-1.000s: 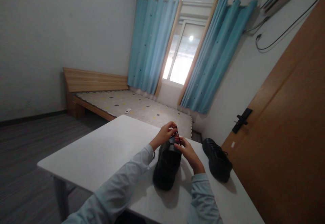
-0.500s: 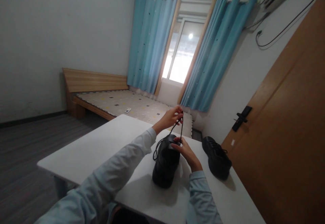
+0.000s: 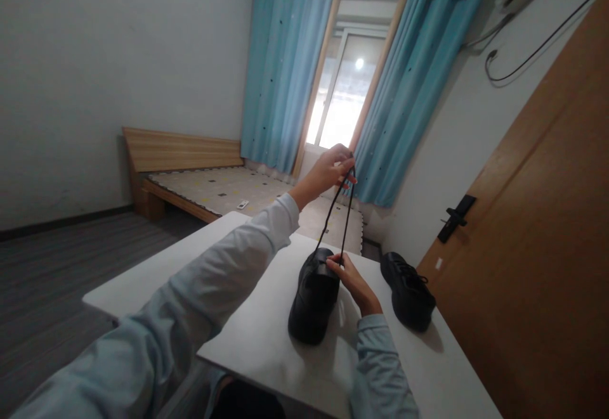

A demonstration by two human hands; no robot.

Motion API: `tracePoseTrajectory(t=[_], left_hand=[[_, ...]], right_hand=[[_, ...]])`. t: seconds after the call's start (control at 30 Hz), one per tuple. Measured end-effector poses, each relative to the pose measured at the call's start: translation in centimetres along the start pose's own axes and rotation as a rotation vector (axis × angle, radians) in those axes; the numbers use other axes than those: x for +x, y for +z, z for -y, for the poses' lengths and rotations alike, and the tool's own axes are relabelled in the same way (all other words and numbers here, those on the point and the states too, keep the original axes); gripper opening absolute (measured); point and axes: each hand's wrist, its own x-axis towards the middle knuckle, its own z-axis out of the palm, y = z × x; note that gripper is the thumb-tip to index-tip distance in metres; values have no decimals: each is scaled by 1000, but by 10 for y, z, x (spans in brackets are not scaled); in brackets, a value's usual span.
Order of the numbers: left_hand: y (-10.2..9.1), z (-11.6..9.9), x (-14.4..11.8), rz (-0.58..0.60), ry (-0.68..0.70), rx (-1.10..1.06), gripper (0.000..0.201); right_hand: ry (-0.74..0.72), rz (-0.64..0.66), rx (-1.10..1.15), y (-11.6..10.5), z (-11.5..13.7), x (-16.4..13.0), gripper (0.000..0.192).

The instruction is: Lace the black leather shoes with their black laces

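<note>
A black shoe [image 3: 314, 302] is steadied on the white tabletop [image 3: 266, 343] by the right hand [image 3: 353, 279], fingers closed at its lace end. Above, a black lace [image 3: 339, 216] is pinched taut in the raised left hand [image 3: 333, 168]. A second shoe [image 3: 408, 290] is set just right; beyond, a bed [image 3: 214, 194] is seen.

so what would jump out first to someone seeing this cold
The left hand raised above the white table, pulling a black shoelace taut from the black shoe that the right hand steadies. Behind, bright blue curtains frame the window.
</note>
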Motion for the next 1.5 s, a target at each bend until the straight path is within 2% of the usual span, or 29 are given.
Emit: tracePoseTrajectory(t=[0.17,0.3,0.43,0.57,0.73,0.9,1.03,1.17,1.23,1.33,1.4,1.5], left_hand=[[-9,-18,15,-111,90,38,3],[-13,-21,27,-137,139,51,5],[-9,-18,36,-134,140,68,6],[-7,-12,42,-130,108,77,7],[-16,5,37,-121,33,117,6],[-25,38,14,-72,-4,285,10],[-25,61,-19,-69,-44,426,9],[-28,77,-55,-227,-94,525,8],[-33,86,-73,-345,-130,488,9],[-38,105,-98,-468,-145,413,7],[-38,118,-112,-438,-166,419,7],[-35,135,-127,-243,-146,503,4]], right_hand=[[-46,69,70,-8,-5,-3,43],[-47,52,87,-9,-6,-6,45],[-14,46,89,-6,-2,-6,39],[18,-28,120,-4,-2,-3,44],[21,-103,159,-5,-12,5,44],[-36,-247,149,-4,-20,17,39],[-114,-373,163,-1,-14,21,46],[-168,-413,120,1,-3,17,62],[-210,-418,-7,5,3,13,52],[-287,-399,-231,14,9,9,25],[-301,-361,-313,22,13,8,25],[-274,-267,-386,32,14,8,24]])
